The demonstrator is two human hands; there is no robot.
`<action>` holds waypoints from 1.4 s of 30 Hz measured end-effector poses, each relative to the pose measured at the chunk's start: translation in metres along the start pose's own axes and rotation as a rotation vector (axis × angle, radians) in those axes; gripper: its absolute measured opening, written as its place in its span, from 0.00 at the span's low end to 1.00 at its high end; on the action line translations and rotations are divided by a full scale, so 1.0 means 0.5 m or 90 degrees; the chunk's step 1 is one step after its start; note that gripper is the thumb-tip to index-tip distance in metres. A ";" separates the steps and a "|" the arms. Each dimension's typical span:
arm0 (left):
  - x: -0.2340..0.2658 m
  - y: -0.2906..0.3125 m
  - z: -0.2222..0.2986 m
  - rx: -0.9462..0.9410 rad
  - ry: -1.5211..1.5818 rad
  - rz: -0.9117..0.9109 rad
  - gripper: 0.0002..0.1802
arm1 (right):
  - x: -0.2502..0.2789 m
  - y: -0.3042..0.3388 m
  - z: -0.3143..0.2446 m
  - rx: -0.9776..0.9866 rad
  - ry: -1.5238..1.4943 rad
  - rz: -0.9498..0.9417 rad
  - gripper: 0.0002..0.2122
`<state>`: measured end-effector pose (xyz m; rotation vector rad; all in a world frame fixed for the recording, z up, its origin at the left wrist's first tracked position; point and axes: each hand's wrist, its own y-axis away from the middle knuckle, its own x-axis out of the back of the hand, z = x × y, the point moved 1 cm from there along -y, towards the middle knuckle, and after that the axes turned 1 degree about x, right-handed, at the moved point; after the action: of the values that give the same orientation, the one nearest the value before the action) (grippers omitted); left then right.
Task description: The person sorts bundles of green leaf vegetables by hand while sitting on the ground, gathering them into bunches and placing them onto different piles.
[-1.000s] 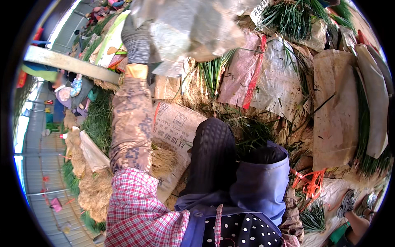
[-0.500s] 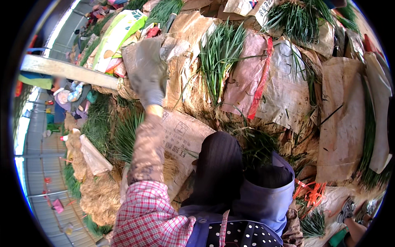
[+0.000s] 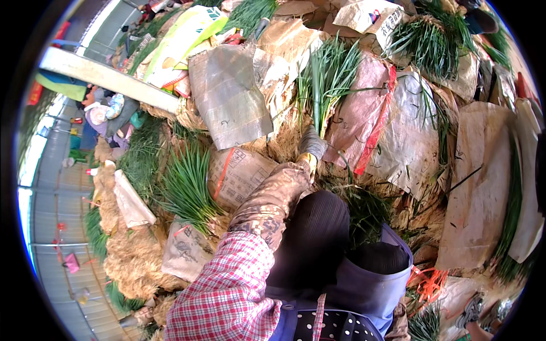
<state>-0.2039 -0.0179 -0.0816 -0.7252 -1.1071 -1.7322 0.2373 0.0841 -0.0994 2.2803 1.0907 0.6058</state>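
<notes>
My left hand (image 3: 311,145), in a grey glove with a yellowish cuff, reaches forward past my knee. It is closed at the pale root end of a bunch of green onions (image 3: 335,74), and a few leaves rise straight up from it. The fingertips are hidden behind the back of the glove. Left of the hand, a grey woven sheet (image 3: 230,96) lies over the heap. To the right lies a pinkish sack piece with a red edge (image 3: 361,108). My right hand is out of view.
A printed sack (image 3: 239,176) with an orange strip lies near my knee, beside another onion bunch (image 3: 190,184). A whitish beam (image 3: 114,79) juts in from the left. Red-orange twine (image 3: 429,284) is tangled at lower right. Other people (image 3: 108,111) are at far left.
My left hand has let go of the grey sheet, which now lies flat, and has moved right and nearer to the onion bunch's root end. The view has shifted slightly.
</notes>
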 end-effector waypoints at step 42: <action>0.112 0.407 0.271 -0.431 0.475 -0.403 0.19 | 0.189 -0.120 -0.218 0.224 0.393 0.307 0.24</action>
<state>-0.0396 0.0498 0.0956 -0.0268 -0.2018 -2.6554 0.1926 0.2214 -0.0394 2.7764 0.9508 1.4882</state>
